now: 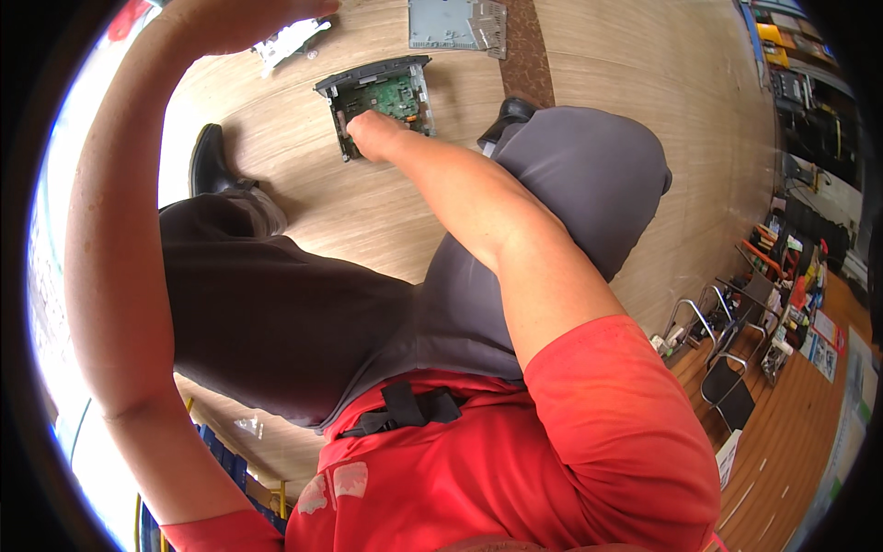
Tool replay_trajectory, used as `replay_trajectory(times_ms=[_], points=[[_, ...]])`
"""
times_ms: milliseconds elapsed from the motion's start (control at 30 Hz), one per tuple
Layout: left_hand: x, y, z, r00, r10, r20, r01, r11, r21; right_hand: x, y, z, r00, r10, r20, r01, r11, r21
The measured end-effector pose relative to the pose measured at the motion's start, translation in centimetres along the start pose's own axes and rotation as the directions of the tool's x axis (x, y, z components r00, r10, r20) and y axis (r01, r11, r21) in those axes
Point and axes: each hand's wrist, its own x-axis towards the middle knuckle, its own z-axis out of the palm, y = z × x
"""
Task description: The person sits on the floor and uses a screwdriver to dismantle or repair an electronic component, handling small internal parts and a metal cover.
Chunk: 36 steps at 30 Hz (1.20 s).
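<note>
On the floor between my feet lies an opened electronic unit (397, 95), a metal box with a dark front panel on its far side and a green circuit board inside. My right hand (372, 135) is at the box's near left part, its fingers curled closed by the metal side wall. Whatever those fingers hold is hidden. My left hand (248, 20) is raised at the top left, cut off by the picture's upper edge, so its fingers hardly show. Closest to it is a white and metallic part (292, 39) on the floor.
A grey metal plate (446, 25) lies on the floor beyond the unit, beside a brown patterned strip (531, 64). My dark shoes (212, 161) flank the work. Chairs (725, 377) and cluttered shelves (814, 120) stand on the right.
</note>
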Motion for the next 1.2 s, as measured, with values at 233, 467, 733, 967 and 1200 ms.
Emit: replay_trajectory(times_ms=[233,467,733,967,1200], points=[[0.0,0.3,-0.4,1.000,0.025,-0.004,-0.025,1.000,0.006,0.2,0.4,0.2,1.000,0.027,-0.005,-0.027,1.000,-0.005],[-0.8,0.3,-0.7,0.996,0.078,-0.048,-0.077,0.997,0.008,0.5,0.1,0.7,1.000,0.008,0.011,-0.008,1.000,-0.005],[-1.8,0.0,-1.0,0.995,0.082,-0.060,-0.083,0.996,-0.012,-0.2,-1.1,-0.7,1.000,0.007,0.011,-0.007,0.999,-0.044],[-0.5,-0.1,-0.6,0.999,0.031,-0.037,-0.032,0.999,-0.018,-0.4,-0.5,-0.8,0.999,0.033,0.013,-0.033,0.999,-0.042],[-0.3,-0.2,-1.0,0.996,0.085,-0.030,-0.085,0.996,-0.016,0.9,0.7,1.2,0.999,0.022,-0.037,-0.023,0.999,-0.034]])
